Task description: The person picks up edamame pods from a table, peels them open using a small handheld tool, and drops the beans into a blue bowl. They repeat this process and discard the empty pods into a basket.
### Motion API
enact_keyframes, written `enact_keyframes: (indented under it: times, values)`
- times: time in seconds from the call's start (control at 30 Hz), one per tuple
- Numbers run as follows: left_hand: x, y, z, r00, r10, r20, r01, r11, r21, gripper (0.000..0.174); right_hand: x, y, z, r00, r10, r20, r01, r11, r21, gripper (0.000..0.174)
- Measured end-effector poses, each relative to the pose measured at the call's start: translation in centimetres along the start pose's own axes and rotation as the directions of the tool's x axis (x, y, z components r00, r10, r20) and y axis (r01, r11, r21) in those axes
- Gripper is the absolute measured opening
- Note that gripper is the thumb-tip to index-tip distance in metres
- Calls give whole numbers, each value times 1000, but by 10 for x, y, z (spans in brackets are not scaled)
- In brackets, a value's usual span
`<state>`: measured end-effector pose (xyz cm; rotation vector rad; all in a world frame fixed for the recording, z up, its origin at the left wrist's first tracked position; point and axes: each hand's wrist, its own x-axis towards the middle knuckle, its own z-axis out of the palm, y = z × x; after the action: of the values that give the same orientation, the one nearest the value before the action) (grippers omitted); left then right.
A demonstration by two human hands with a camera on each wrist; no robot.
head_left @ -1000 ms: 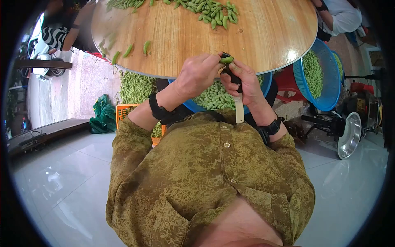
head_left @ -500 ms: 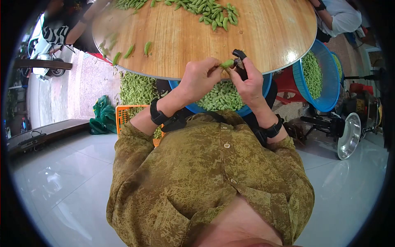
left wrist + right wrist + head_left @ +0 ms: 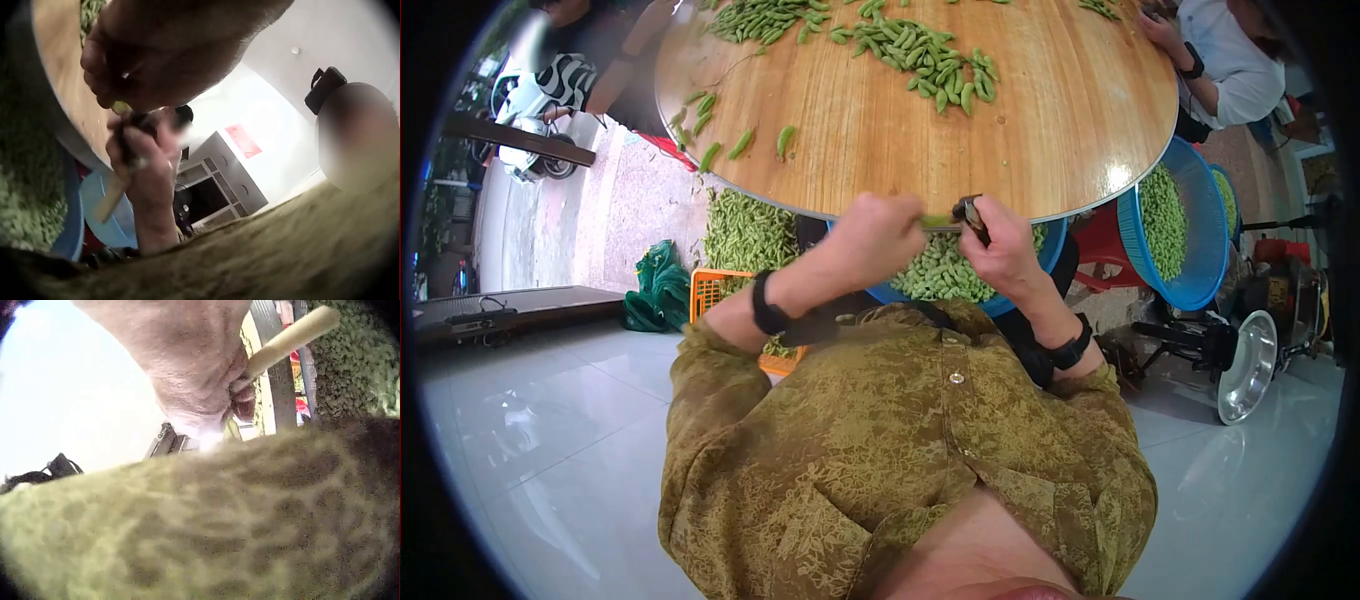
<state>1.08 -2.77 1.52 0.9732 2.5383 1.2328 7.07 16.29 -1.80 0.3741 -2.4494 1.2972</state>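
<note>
Between my hands is a green soybean pod (image 3: 938,220), blurred in the head view. My left hand (image 3: 875,235) pinches its left end, fingers curled, just off the near edge of the round wooden table (image 3: 1060,120). In my right hand (image 3: 1005,252) is a black tool (image 3: 972,214), gripped with its dark end against the pod's right end. The tool's cream-coloured handle (image 3: 300,340) sticks out of that fist in the right wrist view. Below both hands sits a blue basin (image 3: 1055,245) of green pods. Fingers hide part of the tool.
Loose soybean pods (image 3: 930,60) lie in piles on the tabletop, with several strays at its left. An orange crate (image 3: 703,292) and heaped pods (image 3: 745,235) are at lower left. At right stand a blue basket (image 3: 1200,280) and a metal bowl (image 3: 1250,370). Two people sit across.
Both hands have come lower in the head view, off the tabletop. The right hand has turned the tool, so its cream handle no longer shows there. The view has tilted, showing more tabletop.
</note>
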Motion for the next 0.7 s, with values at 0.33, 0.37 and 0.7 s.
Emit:
enact_keyframes:
  times: [0.33,0.37,0.7]
  values:
    - [79,-40,-38,965,262,-10,-220,830,513,15,-12,14,-1,954,-211,214,191,975,111,20]
    - [95,-41,-25,981,192,-1,-172,882,439,17,-11,11,-1,959,-211,188,189,973,131,19]
    - [143,-73,14,995,37,-94,-5,948,319,24,-20,12,-25,906,339,255,-424,742,519,25]
